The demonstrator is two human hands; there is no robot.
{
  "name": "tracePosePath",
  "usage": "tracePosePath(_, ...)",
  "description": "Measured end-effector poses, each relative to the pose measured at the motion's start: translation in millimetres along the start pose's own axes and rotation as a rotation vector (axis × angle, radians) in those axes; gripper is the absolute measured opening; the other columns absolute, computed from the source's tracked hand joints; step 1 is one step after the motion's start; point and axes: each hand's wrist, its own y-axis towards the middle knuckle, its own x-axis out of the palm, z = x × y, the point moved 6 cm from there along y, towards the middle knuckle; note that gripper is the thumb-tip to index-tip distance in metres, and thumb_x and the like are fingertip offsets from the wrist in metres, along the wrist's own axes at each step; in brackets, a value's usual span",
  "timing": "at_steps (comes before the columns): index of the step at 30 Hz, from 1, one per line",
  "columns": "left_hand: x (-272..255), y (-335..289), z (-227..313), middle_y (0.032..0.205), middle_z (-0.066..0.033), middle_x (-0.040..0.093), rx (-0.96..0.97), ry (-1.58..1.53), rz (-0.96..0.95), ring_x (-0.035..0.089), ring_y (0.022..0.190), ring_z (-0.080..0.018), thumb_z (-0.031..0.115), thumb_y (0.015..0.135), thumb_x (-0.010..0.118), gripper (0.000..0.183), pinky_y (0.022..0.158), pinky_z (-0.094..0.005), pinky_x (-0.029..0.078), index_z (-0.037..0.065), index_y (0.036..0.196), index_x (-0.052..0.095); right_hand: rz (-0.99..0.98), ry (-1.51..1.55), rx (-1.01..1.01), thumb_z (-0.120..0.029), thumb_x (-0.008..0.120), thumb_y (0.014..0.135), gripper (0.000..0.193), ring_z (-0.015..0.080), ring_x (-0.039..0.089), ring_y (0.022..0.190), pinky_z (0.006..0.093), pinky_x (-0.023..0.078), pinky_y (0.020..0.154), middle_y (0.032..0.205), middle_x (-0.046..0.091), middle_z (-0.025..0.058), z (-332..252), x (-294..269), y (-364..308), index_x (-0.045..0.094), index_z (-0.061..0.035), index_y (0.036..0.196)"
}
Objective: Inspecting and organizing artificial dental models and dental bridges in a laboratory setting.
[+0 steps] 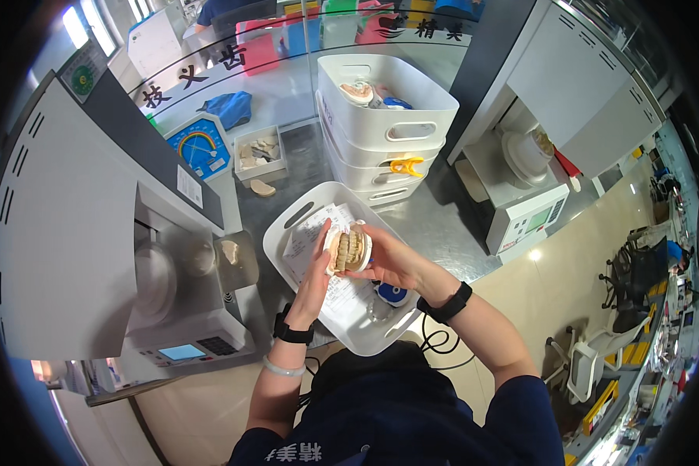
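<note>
Between my two hands is a dental model (348, 250), plaster-coloured bases with two rows of tan teeth facing each other. My left hand (315, 273) grips its left side, and my right hand (388, 258) wraps round its right side. Both hands are closed on it, above a white plastic bin (351, 339). Printed paper sheets (348, 301) lie inside the bin under the model. A round blue-and-white item (392, 294) and a clear piece (378, 310) rest in the bin below my right hand.
Stacked white bins (388, 124) stand behind, an orange clip (406, 166) on one. A small box of plaster pieces (259, 153) and a blue dial gauge (201, 147) are at the back left. White furnace-like machines flank me, left (70, 225) and right (532, 213).
</note>
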Motion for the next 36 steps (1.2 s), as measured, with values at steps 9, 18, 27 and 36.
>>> tracePosePath(9, -9, 4, -1, 0.144, -0.0112, 0.016, 0.086, 0.141, 0.024, 0.014, 0.133, -0.0218, 0.019, 0.092, 0.028, 0.052, 0.108, -0.0340, 0.013, 0.004, 0.140, 0.013, 0.121, -0.058, 0.087, -0.042, 0.044, 0.090, 0.050, 0.0252, 0.058, 0.095, 0.0314, 0.052, 0.081, 0.114, 0.049, 0.0137, 6, -10, 4, 0.040, -0.0071, 0.125)
tracePosePath(18, -14, -3, -6, 0.146, -0.0099, 0.006, 0.141, 0.180, -0.105, 0.006, 0.135, -0.0218, 0.022, 0.095, 0.031, 0.055, 0.108, -0.0345, 0.007, 0.004, 0.140, 0.005, 0.074, -0.089, -0.014, -0.034, 0.044, 0.092, 0.045, 0.0200, 0.056, 0.101, 0.0287, 0.049, 0.085, 0.118, 0.048, 0.0102, 2, -5, 0, 0.038, -0.0052, 0.126)
tracePosePath(27, -21, -8, -16, 0.147, -0.0086, 0.005, 0.185, 0.049, -0.142, 0.006, 0.135, -0.0219, 0.028, 0.096, 0.029, 0.056, 0.108, -0.0367, 0.005, 0.008, 0.141, 0.003, 0.133, -0.200, -0.034, -0.036, 0.054, 0.087, 0.044, 0.0062, 0.054, 0.084, 0.0151, 0.043, 0.065, 0.101, 0.052, 0.0011, 0, 8, -8, 0.045, -0.0054, 0.117)
tracePosePath(36, -19, -5, -4, 0.142, -0.0073, 0.019, -0.118, 0.072, 0.009, 0.027, 0.129, -0.0226, 0.033, 0.097, 0.026, 0.050, 0.103, -0.0418, 0.028, 0.015, 0.141, 0.009, 0.203, -0.079, 0.170, -0.042, 0.032, 0.093, 0.045, 0.0217, 0.058, 0.092, 0.0335, 0.052, 0.079, 0.112, 0.052, 0.0100, 12, -4, 7, 0.044, -0.0062, 0.120)
